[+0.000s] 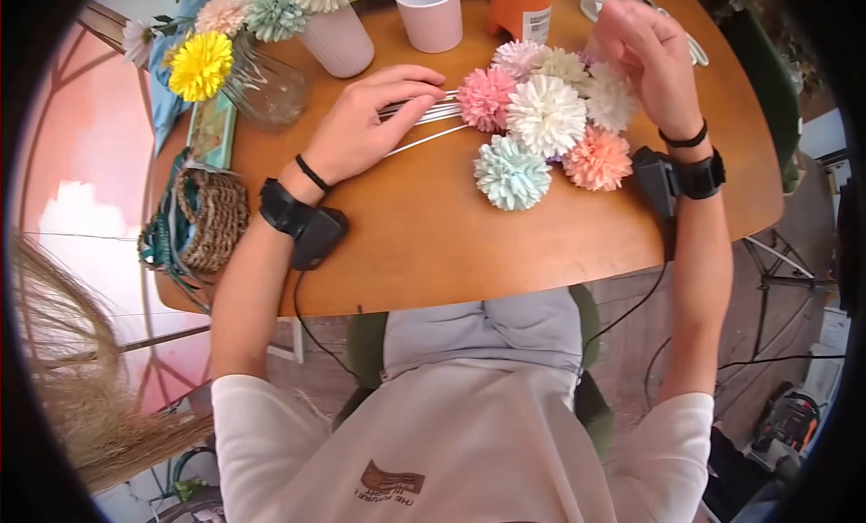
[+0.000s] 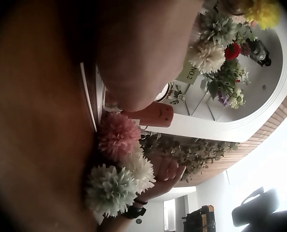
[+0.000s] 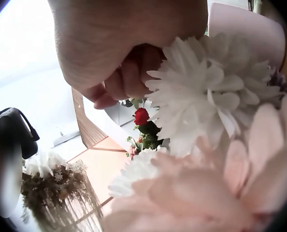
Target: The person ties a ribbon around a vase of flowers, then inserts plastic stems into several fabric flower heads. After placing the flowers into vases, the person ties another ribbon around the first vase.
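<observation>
My left hand (image 1: 374, 122) lies over a bundle of thin pale stems (image 1: 437, 113), its thumb and fingers bent round them. At the right ends of the stems is a cluster of pompom flowers: a pink one (image 1: 487, 99), a white one (image 1: 547, 115), a mint one (image 1: 512, 172), an orange-pink one (image 1: 597, 158) and several paler ones. My right hand (image 1: 645, 59) is raised at the cluster's right side with its fingers curled, beside a cream flower (image 1: 610, 97). In the right wrist view nothing shows inside those curled fingers (image 3: 129, 79), though the palm is partly hidden.
Along the back stand a pink cup (image 1: 429, 16), a ribbed vase (image 1: 338, 43) with flowers, and an orange container (image 1: 521, 9). A glass jar (image 1: 271, 90) with a yellow flower (image 1: 200, 66) leans at the left, above a woven basket (image 1: 215, 218). The table's front edge is near my body.
</observation>
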Demonstrator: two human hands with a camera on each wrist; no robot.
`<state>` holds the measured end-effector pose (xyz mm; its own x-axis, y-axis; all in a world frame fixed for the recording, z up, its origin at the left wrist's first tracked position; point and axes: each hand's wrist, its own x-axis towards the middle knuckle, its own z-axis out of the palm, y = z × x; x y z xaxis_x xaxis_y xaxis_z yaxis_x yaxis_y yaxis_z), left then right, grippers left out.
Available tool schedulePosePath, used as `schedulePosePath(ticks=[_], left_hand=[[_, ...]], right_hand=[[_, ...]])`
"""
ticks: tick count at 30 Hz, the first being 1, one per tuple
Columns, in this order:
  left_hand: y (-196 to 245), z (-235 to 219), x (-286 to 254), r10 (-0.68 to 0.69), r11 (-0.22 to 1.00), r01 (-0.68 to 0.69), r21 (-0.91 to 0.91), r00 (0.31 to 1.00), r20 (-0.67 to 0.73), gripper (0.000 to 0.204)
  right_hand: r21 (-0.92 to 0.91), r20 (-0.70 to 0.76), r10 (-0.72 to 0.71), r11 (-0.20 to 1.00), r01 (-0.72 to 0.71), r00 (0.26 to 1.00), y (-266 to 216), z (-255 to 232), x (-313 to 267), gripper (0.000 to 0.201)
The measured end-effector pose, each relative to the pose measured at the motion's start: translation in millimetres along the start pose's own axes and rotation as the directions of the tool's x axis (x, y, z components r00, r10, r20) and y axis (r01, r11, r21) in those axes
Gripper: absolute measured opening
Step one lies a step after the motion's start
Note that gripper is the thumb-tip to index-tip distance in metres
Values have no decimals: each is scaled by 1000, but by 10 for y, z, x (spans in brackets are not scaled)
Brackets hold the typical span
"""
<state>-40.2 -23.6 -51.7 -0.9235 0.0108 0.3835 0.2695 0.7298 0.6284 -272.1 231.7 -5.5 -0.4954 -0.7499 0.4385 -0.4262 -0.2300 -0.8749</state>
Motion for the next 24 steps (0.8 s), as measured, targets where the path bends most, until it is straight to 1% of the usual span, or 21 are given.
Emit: schedulePosePath(ticks=[3, 4, 5, 7, 8, 9, 11, 13, 14, 15, 17, 18, 21, 22, 24], left_hand=[[26, -15, 9, -24, 1000, 24, -6, 1000, 16, 20], [32, -19, 13, -23, 1000, 23, -2, 1000, 16, 20], [40, -1, 20, -20, 1000, 20, -4, 1000, 13, 20], [-6, 14, 33, 30, 999, -30, 13, 999, -19, 17], [-9, 31, 46, 60, 998, -59, 10, 997, -40, 16], [13, 29, 41, 66, 998, -65, 18, 997, -45, 14], [42, -10, 25, 16, 1000, -16, 7, 999, 32, 17], [57, -4, 33, 29, 999, -29, 42, 1000, 13, 18], [56, 7, 21, -5, 1000, 6, 30, 1000, -21, 18], [89, -6, 29, -35, 998, 35, 55, 999, -17, 18], [93, 7, 39, -41, 995, 46, 86, 998, -54, 19], [29, 6, 23, -73, 996, 75, 39, 997, -38, 22], [2, 11, 23, -147, 982, 139, -132, 988, -52, 26], [-21, 0, 21, -154, 977, 147, -157, 988, -29, 30], [-26, 43, 41, -124, 970, 114, -214, 992, -35, 32]], right_hand=[[-10, 57, -87, 996, 87, 995, -75, -3, 13, 33], [5, -46, -88, 996, 89, 995, -78, 91, 1, 44], [24, -51, -52, 998, 54, 997, -106, 151, 1, 43], [28, -64, 29, 999, -27, 998, -200, 163, -19, 42], [11, -41, 22, 1000, -22, 999, -230, 155, -16, 40], [66, -21, 45, 997, -43, 999, -211, 163, -15, 39], [141, -26, 34, 990, -30, 999, -201, 215, -8, 38], [195, -23, 42, 980, -37, 999, -217, 243, -14, 37], [196, -10, 18, 980, -15, 1000, -224, 249, -1, 38], [189, -13, -19, 982, 21, 1000, -194, 254, 11, 38], [186, -9, -97, 978, 97, 995, -198, 287, 40, 39], [192, -16, -38, 981, 40, 999, -257, 266, -18, 40], [185, -20, -83, 979, 85, 996, -232, 266, -15, 40], [176, 6, -78, 981, 76, 997, -189, 245, 10, 40], [173, -14, -95, 980, 96, 995, -135, 216, 18, 40]])
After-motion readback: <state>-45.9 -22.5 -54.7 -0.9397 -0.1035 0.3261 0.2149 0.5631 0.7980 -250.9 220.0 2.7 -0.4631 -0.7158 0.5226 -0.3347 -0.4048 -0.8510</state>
